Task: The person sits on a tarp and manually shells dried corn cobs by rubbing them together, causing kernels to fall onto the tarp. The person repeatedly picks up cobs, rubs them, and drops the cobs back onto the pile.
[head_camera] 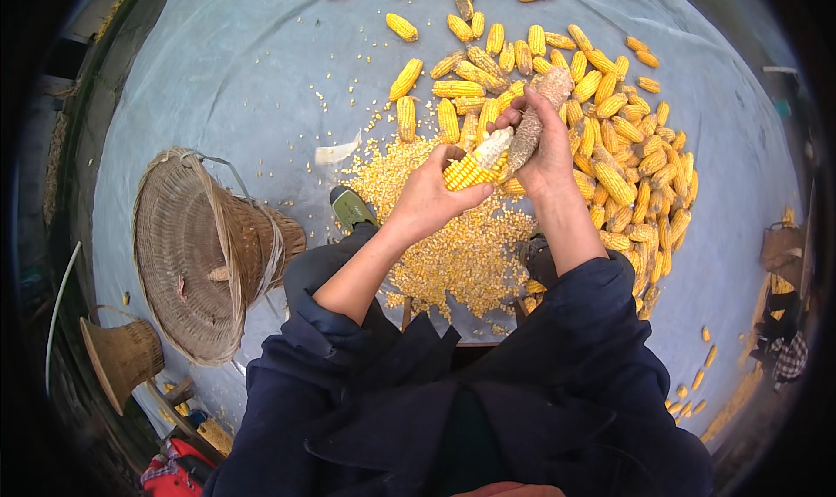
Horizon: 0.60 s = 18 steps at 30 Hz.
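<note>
My left hand [434, 193] grips a partly shelled ear of corn [480, 165]; yellow kernels cover its lower part and pale bare cob shows at its upper end. In my right hand [547, 141] is a bare brown corncob [530, 128], slanting up to the right, its lower end against the kernels of the ear. Loose yellow kernels [457, 255] lie spread on the sheet below my hands, between my feet. A heap of unshelled corn ears [627, 151] lies to the right and beyond my hands.
A large woven basket [179, 249] lies tipped at the left, with a corncob [218, 273] inside. Behind it is a smaller woven basket [124, 356]. A pale scrap [338, 151] lies on the blue-grey sheet [215, 92]. My green shoe [351, 206] is beside the kernels.
</note>
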Each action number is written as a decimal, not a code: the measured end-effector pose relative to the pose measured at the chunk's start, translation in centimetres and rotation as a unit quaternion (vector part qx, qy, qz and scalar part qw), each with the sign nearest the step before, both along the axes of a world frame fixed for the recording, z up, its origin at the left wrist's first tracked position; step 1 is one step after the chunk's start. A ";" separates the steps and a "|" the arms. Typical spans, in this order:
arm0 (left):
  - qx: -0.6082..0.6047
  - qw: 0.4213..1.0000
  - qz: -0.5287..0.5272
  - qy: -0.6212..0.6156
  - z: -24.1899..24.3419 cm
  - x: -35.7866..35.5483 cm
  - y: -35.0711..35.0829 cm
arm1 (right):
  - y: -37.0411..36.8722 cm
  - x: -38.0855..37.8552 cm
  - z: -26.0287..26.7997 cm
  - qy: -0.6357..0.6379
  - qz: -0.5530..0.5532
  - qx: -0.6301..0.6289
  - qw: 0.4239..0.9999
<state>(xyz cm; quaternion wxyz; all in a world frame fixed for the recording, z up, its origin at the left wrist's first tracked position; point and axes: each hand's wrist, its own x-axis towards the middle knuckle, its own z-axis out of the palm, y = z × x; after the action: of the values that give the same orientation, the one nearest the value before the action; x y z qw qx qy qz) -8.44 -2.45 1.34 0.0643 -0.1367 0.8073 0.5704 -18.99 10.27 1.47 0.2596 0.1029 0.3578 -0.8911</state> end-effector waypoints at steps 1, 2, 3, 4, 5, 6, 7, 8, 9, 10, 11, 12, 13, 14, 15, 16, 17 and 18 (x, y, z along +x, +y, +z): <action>0.053 0.999 0.004 0.000 -0.5 0.1 -0.5 | 0.4 -0.3 -0.1 -0.009 0.002 -0.032 0.999; 0.071 0.997 0.005 0.019 -1.8 0.3 -1.1 | 0.8 -0.6 -0.7 -0.014 0.022 -0.056 0.998; 0.167 0.985 0.029 -0.009 -1.4 0.3 -1.2 | 0.7 -0.4 -0.5 0.012 0.048 -0.056 0.997; 0.262 0.963 0.051 -0.037 -0.4 0.4 -1.1 | 0.7 0.0 0.2 0.038 0.072 -0.056 0.995; 0.353 0.931 0.072 -0.064 0.6 0.3 -1.0 | 0.7 0.4 0.5 0.064 0.096 -0.055 0.992; 0.405 0.911 0.029 -0.069 1.2 0.0 -1.4 | 0.5 0.8 0.7 0.103 0.118 -0.023 0.987; 0.408 0.911 -0.001 -0.056 1.3 0.2 -1.2 | 0.3 1.4 0.9 0.113 0.117 -0.013 0.987; 0.410 0.910 -0.031 -0.044 1.3 0.7 -0.9 | -0.1 2.2 1.3 0.124 0.117 -0.002 0.985; 0.413 0.908 -0.063 -0.031 1.4 0.8 -0.6 | -0.4 2.8 1.8 0.135 0.115 0.010 0.984; 0.427 0.897 -0.098 -0.056 1.6 0.8 -0.7 | -0.5 3.0 2.0 0.132 0.111 0.015 0.985; 0.410 0.905 -0.099 -0.061 1.9 0.7 -0.5 | -0.4 2.8 1.8 0.143 0.113 0.037 0.983; 0.391 0.913 -0.098 -0.067 2.1 0.5 -0.2 | -0.3 2.7 1.5 0.152 0.116 0.056 0.980; 0.372 0.921 -0.096 -0.072 2.1 0.3 0.2 | -0.3 2.6 1.4 0.162 0.119 0.076 0.977; 0.291 0.951 -0.085 -0.067 1.9 0.2 0.7 | -0.5 2.8 1.3 0.151 0.091 0.089 0.980; 0.216 0.973 -0.066 -0.052 1.0 0.0 1.1 | -0.7 2.8 1.0 0.129 0.069 0.117 0.982; 0.138 0.989 -0.044 -0.037 -0.2 -0.1 1.4 | -1.0 2.9 0.6 0.106 0.048 0.143 0.983; 0.059 0.998 -0.022 -0.021 -1.1 0.0 1.6 | -1.4 3.0 0.1 0.084 0.027 0.170 0.981; -0.061 0.997 -0.028 -0.034 -0.6 -0.4 2.0 | -1.6 2.7 -0.4 0.058 -0.004 0.200 0.978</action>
<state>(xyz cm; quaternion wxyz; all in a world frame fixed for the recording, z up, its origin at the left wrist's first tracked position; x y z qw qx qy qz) -8.79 -0.46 0.77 0.0995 -0.1368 0.8416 0.5129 -16.27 8.70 1.03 0.2087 0.1023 0.5428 -0.8071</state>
